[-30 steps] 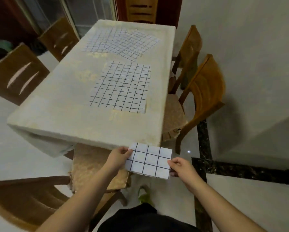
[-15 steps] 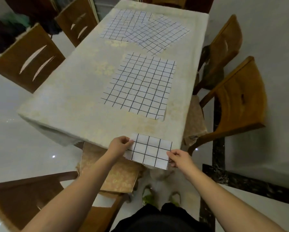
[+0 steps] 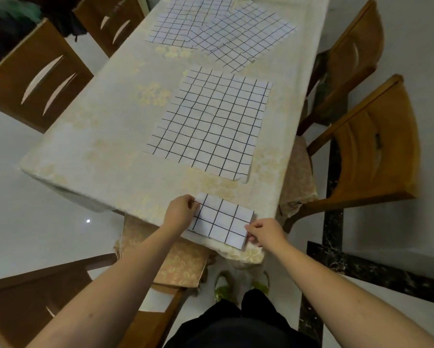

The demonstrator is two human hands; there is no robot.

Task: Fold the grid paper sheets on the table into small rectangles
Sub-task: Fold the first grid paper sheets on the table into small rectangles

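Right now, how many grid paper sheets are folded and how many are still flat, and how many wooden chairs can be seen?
Folded sheets: 1, the small rectangle held at the table's near edge.
Flat sheets: 3, one large sheet and two overlapping sheets at the far end.
Wooden chairs: 5.
Total: 9.

Single head-worn wide-angle view, looking steeply forward and down along bench [image 3: 90, 136] from its near end; forearms close, far end cropped.
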